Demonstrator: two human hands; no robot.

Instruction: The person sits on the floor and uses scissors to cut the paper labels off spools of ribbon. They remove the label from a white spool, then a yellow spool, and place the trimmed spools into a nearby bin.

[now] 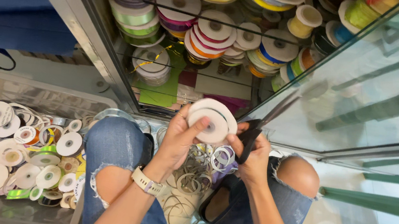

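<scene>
Left hand [179, 137] is gripping a white ribbon spool [212, 120] flat-on, thumb pressing across its face near the hub, fingers wrapping behind, probably to stop it turning. Spool is sitting up in front of the person, above the knees, just below the open glass cabinet [177, 40].

Right hand [253, 154] is clenching black scissors [248, 138], and it's touching the spool's right edge. Blades are mostly hidden; can't tell whether they're cutting anything.

Person is sitting with knees in ripped jeans [117, 143], lap acting as the catch zone: a heap of loose ribbon loops and empty rings [198, 171] is piling between the thighs, directly under the spool.

Tray of white spools [12, 156] is lying to the left, near the left knee, in easy reach. Cabinet shelves are holding stacked coloured ribbon rolls [207, 34]. Glass door [360, 84] is standing swung open on the right. Wristwatch [146, 182] is on the left wrist.
</scene>
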